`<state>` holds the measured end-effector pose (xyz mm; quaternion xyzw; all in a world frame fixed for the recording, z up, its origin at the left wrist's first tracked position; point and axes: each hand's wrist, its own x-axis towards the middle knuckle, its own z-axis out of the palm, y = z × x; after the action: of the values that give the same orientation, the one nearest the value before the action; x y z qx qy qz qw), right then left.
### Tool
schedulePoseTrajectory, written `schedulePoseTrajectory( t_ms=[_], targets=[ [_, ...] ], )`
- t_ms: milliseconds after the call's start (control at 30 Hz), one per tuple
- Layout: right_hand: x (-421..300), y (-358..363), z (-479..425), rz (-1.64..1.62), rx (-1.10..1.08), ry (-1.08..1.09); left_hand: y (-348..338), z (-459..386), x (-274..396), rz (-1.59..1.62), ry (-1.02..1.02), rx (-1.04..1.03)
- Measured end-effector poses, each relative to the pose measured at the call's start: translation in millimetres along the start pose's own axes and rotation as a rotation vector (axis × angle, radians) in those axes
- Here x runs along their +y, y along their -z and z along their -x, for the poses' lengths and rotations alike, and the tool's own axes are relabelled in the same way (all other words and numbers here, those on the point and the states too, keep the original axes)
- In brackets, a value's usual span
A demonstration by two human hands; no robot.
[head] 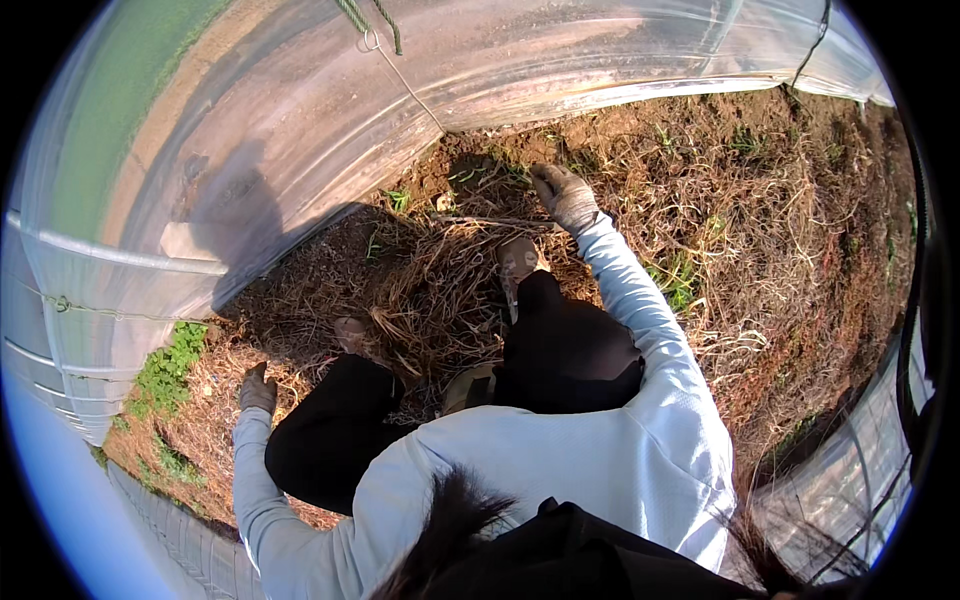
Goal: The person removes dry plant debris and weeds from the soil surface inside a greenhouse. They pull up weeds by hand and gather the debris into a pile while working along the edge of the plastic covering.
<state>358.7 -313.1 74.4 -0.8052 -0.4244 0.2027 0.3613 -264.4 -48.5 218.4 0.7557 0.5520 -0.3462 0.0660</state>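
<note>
My right hand (561,196), in a soiled work glove, reaches forward to low weeds and dry stalks near the plastic film. Its fingers are bent downward; whether they grip a stem is hidden. Off to the left side, my gloved left hand (257,388) hangs beside my left knee, thumb apart from the fingers, with nothing visible in it. Dry straw-like plant remains (442,292) are heaped between my shoes. A thin stick (491,221) lies across the ground just left of the right hand.
A transparent plastic film wall (525,67) curves along the front and left, carried by metal pipes (120,251). A green rope (356,15) and cord hang against it. Leafy green weeds (169,367) grow at the left by the film's foot. Dry litter (750,247) covers the ground at right.
</note>
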Motion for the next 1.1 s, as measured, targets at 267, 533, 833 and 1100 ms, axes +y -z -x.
schedulePoseTrajectory(
  t_ms=[267, 533, 833, 1100],
  targets=[
    [17, -41, 94, 0.358, -0.017, 0.091, -92, 128, -14, 0.203, 0.227, -0.429],
    [1, -5, 107, 0.394, -0.156, 0.039, -166, 214, -6, 0.379, 0.279, -0.448],
    [-86, 27, 55, 0.330, -0.344, 0.133, -232, 251, 4, 0.561, 0.328, -0.446],
    [-235, -2, -32, 0.418, -0.700, 0.628, -278, 238, 22, 0.714, 0.341, -0.484]
  ],
)
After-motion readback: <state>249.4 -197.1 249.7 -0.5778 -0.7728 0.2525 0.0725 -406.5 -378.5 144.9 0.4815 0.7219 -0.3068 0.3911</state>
